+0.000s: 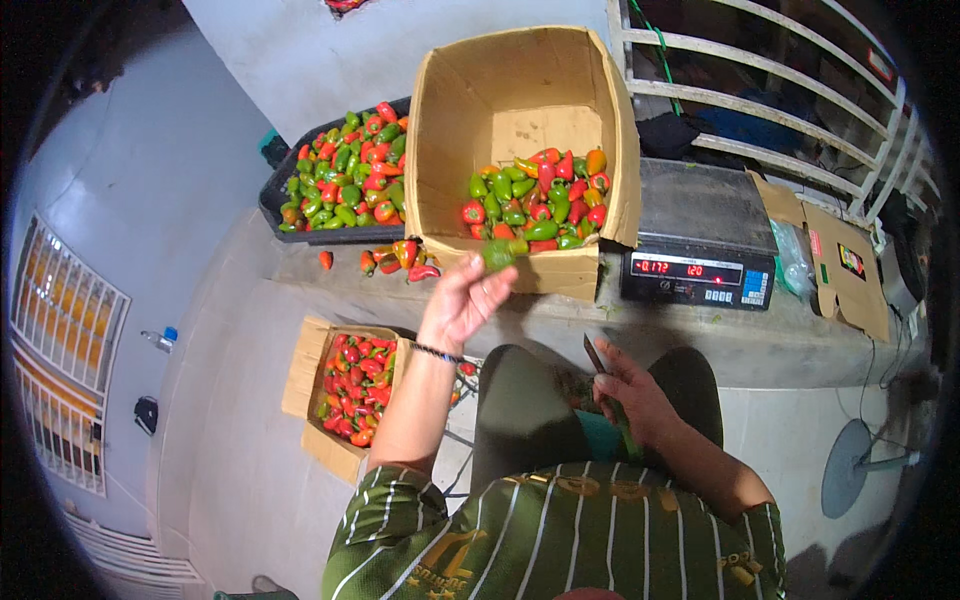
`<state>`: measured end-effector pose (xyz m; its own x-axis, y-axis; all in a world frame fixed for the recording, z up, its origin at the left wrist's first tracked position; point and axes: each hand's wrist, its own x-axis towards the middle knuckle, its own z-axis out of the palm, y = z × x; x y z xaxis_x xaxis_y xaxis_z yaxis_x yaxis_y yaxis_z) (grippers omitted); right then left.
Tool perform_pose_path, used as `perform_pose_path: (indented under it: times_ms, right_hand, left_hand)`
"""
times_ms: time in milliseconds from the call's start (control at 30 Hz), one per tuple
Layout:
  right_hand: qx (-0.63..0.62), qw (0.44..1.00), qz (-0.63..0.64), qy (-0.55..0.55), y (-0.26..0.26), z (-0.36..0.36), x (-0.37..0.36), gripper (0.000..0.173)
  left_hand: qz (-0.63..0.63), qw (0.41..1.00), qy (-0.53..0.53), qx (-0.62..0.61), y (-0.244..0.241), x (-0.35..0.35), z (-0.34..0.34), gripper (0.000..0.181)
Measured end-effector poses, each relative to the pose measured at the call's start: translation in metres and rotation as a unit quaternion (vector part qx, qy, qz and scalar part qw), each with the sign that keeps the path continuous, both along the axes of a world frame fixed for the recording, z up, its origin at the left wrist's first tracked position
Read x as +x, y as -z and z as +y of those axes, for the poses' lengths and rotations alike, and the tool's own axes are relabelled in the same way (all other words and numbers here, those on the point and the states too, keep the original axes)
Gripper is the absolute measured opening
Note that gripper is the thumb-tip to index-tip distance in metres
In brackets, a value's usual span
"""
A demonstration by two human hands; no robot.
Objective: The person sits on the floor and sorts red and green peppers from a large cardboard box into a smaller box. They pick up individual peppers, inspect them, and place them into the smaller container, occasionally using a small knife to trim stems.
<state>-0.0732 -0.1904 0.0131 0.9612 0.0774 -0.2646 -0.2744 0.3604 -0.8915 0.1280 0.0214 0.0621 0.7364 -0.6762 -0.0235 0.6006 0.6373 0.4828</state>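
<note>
My left hand (466,300) is raised at the near edge of a large cardboard box (525,271), its fingers holding a green pepper (499,253) that looks slightly blurred. Red, green and orange peppers (551,196) lie inside the box. Over my lap, my right hand (630,394) grips a knife with a dark blade (594,352) pointing up and away from me. Its handle is mostly hidden by the fingers. Several loose red and orange peppers (405,252) rest on the ledge left of the box's front.
A black tray (330,238) heaped with peppers stands left of the box. Right of it is a digital scale (701,202) with a lit display. A smaller cardboard box (315,382) of mostly red peppers sits below on the left. White metal railings (757,97) rise behind the scale.
</note>
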Motion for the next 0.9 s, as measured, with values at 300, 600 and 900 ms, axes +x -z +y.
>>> perform_pose_path:
  times_ms: [300, 600, 900]
  right_hand:
    - [-0.071, 0.994, -0.038, -0.070, -0.028, 0.010, -0.007, 0.055]
    - [-0.016, 0.999, -0.013, -0.032, -0.009, 0.009, -0.004, 0.040]
    - [0.096, 0.993, 0.012, -0.063, -0.011, 0.002, -0.003, 0.039]
  left_hand:
    - [0.132, 0.984, 0.119, 0.031, 0.069, -0.098, -0.017, 0.007]
    - [-0.085, 0.960, 0.142, 0.228, 0.043, -0.125, -0.021, 0.031]
    - [-0.180, 0.933, 0.084, 0.300, 0.042, -0.129, -0.020, 0.039]
